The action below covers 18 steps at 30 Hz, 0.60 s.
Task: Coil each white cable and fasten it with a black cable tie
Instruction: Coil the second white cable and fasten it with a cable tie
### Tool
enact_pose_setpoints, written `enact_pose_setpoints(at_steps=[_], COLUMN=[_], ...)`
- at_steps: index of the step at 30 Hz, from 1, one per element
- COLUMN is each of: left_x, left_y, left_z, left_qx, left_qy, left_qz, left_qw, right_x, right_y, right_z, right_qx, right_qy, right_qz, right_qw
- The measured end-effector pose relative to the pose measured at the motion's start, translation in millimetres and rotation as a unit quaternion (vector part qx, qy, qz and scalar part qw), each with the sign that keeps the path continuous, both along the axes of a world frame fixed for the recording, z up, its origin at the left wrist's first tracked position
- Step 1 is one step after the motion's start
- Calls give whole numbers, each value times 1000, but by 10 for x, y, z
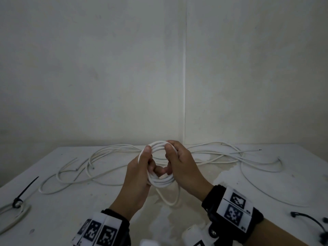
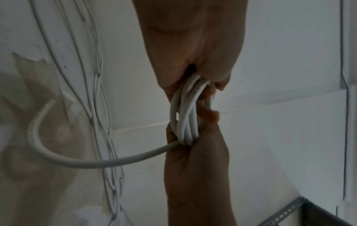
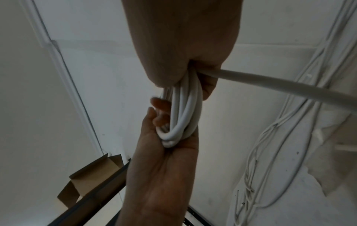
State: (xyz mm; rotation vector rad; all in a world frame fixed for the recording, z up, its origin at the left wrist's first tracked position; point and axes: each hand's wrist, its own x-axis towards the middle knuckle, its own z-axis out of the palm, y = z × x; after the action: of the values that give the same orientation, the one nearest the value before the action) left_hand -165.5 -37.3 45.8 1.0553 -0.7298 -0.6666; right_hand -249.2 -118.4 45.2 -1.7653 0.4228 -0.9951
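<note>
— Cable first: where is the one being worked?

— The white coil (image 1: 160,165) is held up over the middle of the bench (image 1: 230,219), several turns stacked into a ring. Its free tail (image 1: 168,197) droops from the bottom of the ring toward the near edge.

— How do the hands sit on it?

— The left hand (image 1: 140,176) grips the left side of the ring, thumb on top and fingers curled through the middle. The right hand (image 1: 181,167) clamps the right side, thumb pressed over the turns. Both wrists are raised and angled inward, palms facing each other. In the left wrist view the turns (image 2: 185,116) run from one fist straight into the other.

— So which step is this?

— I judge the coiling is nearly done; only that short tail looks left to wind in. No tie is on this coil yet.

— And next?

— One hand has to keep all the turns squeezed while the other lets go to fetch a tie. A black cable tie (image 1: 307,219) lies by the near right corner. Loosen too early and the stiff loops could spring apart.

— Anything else about?

— Loose white cables (image 1: 99,167) sprawl along the far side, and a tied bundle (image 1: 16,212) lies at the left edge.
</note>
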Motion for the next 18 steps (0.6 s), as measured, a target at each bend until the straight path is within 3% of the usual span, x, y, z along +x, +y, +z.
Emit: enact_pose_setpoints(at_steps=[6, 12, 18], left_x=[4, -135, -110], left_y=[52, -47, -1], left_z=[115, 99, 83], left_qx=[14, 12, 2], left_qy=[69, 36, 30], left_qz=[-91, 34, 49], left_qw=[993, 999, 998], right_x=[-42, -41, -112], right_y=[-93, -55, -46], right_z=[51, 28, -12], right_qx=[-78, -29, -43], right_qy=[42, 16, 12], right_qz=[-39, -18, 47], right_qw=[995, 999, 998])
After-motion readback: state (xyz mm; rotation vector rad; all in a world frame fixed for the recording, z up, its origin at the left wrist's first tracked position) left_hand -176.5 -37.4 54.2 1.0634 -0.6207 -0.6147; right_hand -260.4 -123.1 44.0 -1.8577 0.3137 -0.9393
